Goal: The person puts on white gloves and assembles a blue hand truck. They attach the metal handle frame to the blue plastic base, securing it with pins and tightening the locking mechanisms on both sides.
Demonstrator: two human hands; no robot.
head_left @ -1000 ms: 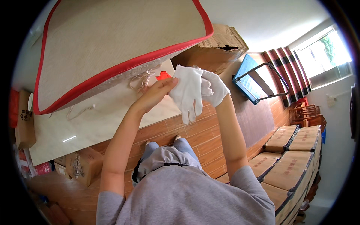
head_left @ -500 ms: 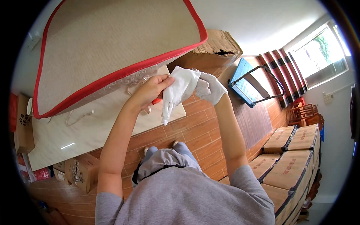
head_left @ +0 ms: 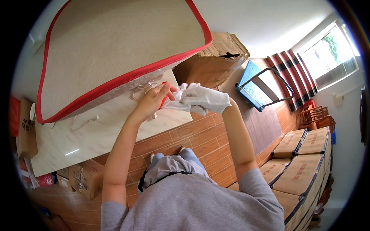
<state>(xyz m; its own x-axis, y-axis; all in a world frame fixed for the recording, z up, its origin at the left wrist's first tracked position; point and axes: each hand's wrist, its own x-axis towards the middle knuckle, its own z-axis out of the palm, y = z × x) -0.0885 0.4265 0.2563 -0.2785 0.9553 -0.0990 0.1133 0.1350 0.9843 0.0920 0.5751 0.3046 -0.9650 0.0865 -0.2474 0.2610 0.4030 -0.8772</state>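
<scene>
My left hand [head_left: 151, 102] is bare. Its fingers are bunched at one end of a loose white glove [head_left: 175, 105], closed on it as far as I can see. A red strip [head_left: 164, 101] shows along these fingers; I cannot tell whether it belongs to the glove. My right hand [head_left: 206, 99] wears a matching white glove, and its fingers are closed around the loose one. Both hands are held in front of me, near the right end of a pale marble-look tabletop [head_left: 127, 129].
A large beige panel with red edging [head_left: 127, 57] rests over the table. Behind it stands a worn cardboard box [head_left: 210, 63]. A blue platform trolley [head_left: 250, 82] is at the right, above stacked cartons [head_left: 298, 169]. More boxes [head_left: 85, 177] sit under the table's left side.
The loose glove, hanging down between my hands before, is now drawn out sideways. My right hand has closed around it, and my left fingers have shifted to its end.
</scene>
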